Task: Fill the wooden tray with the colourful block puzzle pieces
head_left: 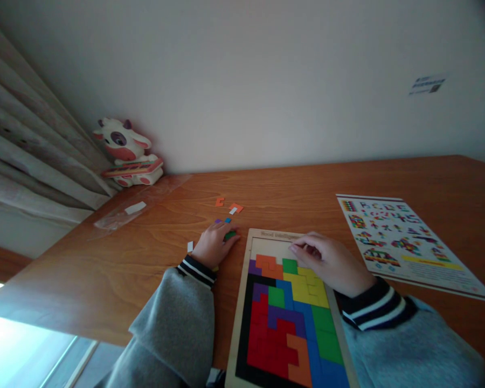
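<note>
The desk (105, 258) is bare wood along its left and near-left edge, open for passing. Toward the back left corner lie a plastic sleeve (137, 207) and a cow toy (127, 152). Loose pieces (230, 207) dot the middle, just beyond the left hand (214, 243). The puzzle board (283, 307) fills the near edge; the right hand (331, 261) rests over its top. A pattern sheet (408, 242) covers the right side, with bare wood behind it to the back edge.

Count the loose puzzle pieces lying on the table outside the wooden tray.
5 visible: two orange farthest out, purple, blue, green under the left hand. More may be hidden beneath it.
</note>
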